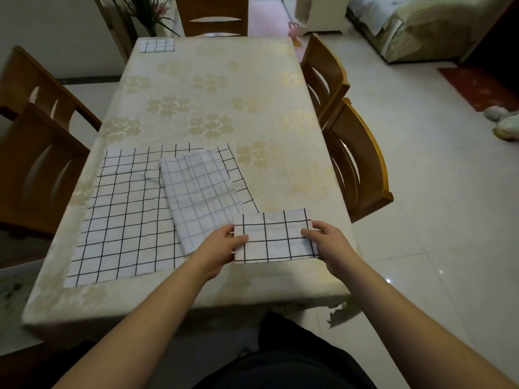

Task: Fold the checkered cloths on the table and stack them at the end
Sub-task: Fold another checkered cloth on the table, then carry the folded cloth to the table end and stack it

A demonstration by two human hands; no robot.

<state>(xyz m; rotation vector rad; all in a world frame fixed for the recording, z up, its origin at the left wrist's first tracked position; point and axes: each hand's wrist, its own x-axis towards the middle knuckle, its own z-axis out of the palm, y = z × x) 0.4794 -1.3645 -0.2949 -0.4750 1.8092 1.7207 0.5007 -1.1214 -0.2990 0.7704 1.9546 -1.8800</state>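
One folded cloth (157,46) sits at the worktop's (196,108) far corner. Your left hand (222,248) and right hand (325,242) pinch a second folded cloth (275,237) near you; a half-folded cloth (200,192) and a flat cloth (123,220) remain.

I see my left hand (224,245) and right hand (327,238) pinching the folded cloth (276,237) at its short ends, just right of the spread cloth (126,214); a small folded cloth (157,46) lies far beyond it.
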